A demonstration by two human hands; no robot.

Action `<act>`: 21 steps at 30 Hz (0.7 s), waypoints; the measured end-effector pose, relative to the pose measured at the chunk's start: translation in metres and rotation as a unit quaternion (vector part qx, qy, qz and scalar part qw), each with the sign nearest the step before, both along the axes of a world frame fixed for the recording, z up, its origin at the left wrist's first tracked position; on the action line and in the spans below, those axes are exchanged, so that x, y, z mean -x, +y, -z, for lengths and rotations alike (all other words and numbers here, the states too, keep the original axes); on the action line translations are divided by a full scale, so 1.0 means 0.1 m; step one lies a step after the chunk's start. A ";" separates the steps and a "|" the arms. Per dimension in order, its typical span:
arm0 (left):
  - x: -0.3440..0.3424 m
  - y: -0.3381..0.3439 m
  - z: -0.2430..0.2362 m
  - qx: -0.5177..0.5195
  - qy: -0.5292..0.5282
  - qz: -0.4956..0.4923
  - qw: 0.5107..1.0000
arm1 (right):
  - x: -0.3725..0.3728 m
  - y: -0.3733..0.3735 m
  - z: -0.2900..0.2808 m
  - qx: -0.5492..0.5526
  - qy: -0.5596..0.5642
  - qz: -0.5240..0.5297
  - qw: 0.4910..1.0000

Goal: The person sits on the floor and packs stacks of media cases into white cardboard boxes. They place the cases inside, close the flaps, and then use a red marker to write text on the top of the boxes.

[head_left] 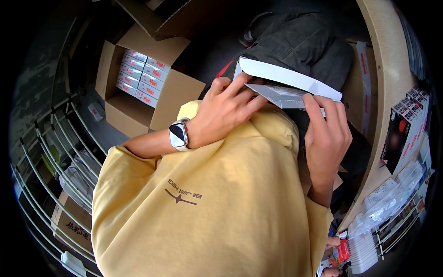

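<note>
A white thin-card box [290, 77] is held over my lap, with a long rounded flap standing up along its far side. Its nearer grey flap [277, 94] tilts toward me. My left hand [226, 105], wearing a watch [178, 135] at the wrist, grips the box's left end, fingers bent over the edge and partly hidden behind the flap. On the right, the fingers of my right hand [326, 129] curl over the near right corner of the grey flap; the thumb is out of sight. What lies inside the box cannot be seen.
An open brown carton [180, 97] packed with small white boxes [142, 78] stands at the left. A white wire rack [55, 175] curves along the lower left. The wooden table edge [376, 51] runs down the right, bearing printed packages [404, 129] and clear plastic bags [392, 198].
</note>
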State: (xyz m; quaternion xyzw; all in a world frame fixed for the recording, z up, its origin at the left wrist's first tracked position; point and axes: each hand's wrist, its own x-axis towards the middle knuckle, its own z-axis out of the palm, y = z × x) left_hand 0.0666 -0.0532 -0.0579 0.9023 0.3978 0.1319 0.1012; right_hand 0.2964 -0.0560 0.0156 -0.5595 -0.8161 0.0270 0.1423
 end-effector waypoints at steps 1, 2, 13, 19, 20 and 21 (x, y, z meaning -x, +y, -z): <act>0.00 -0.02 0.01 -0.010 0.003 -0.013 1.000 | 0.04 0.00 0.01 0.001 -0.004 0.007 1.000; 0.01 -0.04 0.01 -0.019 0.005 -0.025 0.999 | 0.07 0.01 0.00 0.010 -0.020 0.003 1.000; 0.11 -0.12 -0.01 -0.010 0.026 -0.063 0.998 | 0.32 0.06 0.13 -0.025 -0.198 -0.017 0.980; 0.11 -0.13 0.17 -0.065 -0.071 -0.033 0.995 | 0.49 0.10 0.23 -0.028 -0.264 -0.024 0.964; 0.12 -0.11 0.20 -0.087 -0.114 -0.018 0.990 | 0.51 0.12 0.27 -0.028 -0.268 -0.026 0.963; 0.13 -0.11 0.19 -0.109 -0.128 0.001 0.986 | 0.54 0.13 0.32 -0.009 -0.275 -0.024 0.961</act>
